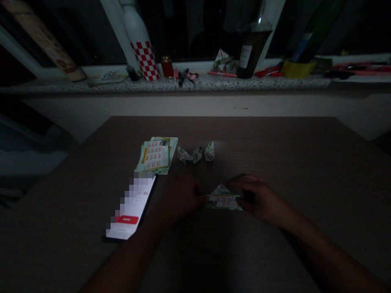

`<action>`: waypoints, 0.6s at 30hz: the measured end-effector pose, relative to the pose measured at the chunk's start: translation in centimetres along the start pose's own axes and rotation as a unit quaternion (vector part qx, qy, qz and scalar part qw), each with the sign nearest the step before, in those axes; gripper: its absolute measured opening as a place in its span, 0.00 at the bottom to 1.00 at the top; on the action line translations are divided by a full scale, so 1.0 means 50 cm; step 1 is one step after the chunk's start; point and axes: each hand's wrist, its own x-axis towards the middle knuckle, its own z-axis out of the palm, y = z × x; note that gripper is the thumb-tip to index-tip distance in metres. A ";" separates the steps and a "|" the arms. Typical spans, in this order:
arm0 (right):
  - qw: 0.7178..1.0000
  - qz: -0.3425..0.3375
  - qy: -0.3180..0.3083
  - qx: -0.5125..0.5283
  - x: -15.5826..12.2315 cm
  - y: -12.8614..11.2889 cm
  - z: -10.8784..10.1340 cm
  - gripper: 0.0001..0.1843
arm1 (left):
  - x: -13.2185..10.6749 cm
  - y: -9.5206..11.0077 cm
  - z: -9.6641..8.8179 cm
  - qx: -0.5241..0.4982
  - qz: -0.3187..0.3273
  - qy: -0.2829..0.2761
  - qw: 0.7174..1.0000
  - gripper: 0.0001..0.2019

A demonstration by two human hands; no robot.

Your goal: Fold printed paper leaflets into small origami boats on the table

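Observation:
A small printed paper, partly folded (223, 199), lies on the brown table (305, 162) in front of me. My left hand (180, 197) pinches its left end, fingers closed on the paper. My right hand (259, 199) presses and grips its right end, fingers curled over the edge. Beyond the hands sit two finished folded paper pieces: one (189, 155) to the left and one (209, 151) to the right. A stack of flat printed sheets (156, 155) lies to their left.
A phone with a lit screen (132, 209) lies left of my left forearm. On the stone windowsill (189, 84) behind the table stand a red-checked white bottle (141, 40), a dark wine bottle (252, 44), a small red can (167, 66) and scattered clutter. The room is dim.

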 end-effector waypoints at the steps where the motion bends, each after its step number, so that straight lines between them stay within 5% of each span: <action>1: 1.000 0.002 0.006 -0.016 0.001 -0.002 0.005 0.25 | 0.001 -0.001 0.003 -0.004 0.006 0.002 1.000 0.11; 8: 0.998 0.015 0.026 -0.060 0.013 -0.021 0.039 0.24 | 0.000 0.010 0.005 -0.030 0.043 0.003 0.999 0.07; 13: 0.991 0.090 0.069 0.078 0.009 -0.019 0.049 0.17 | -0.004 0.031 0.007 -0.104 0.061 -0.013 0.993 0.05; 18: 0.952 0.141 0.123 0.243 0.005 -0.018 0.048 0.14 | -0.002 0.040 0.015 -0.245 0.034 -0.012 0.969 0.03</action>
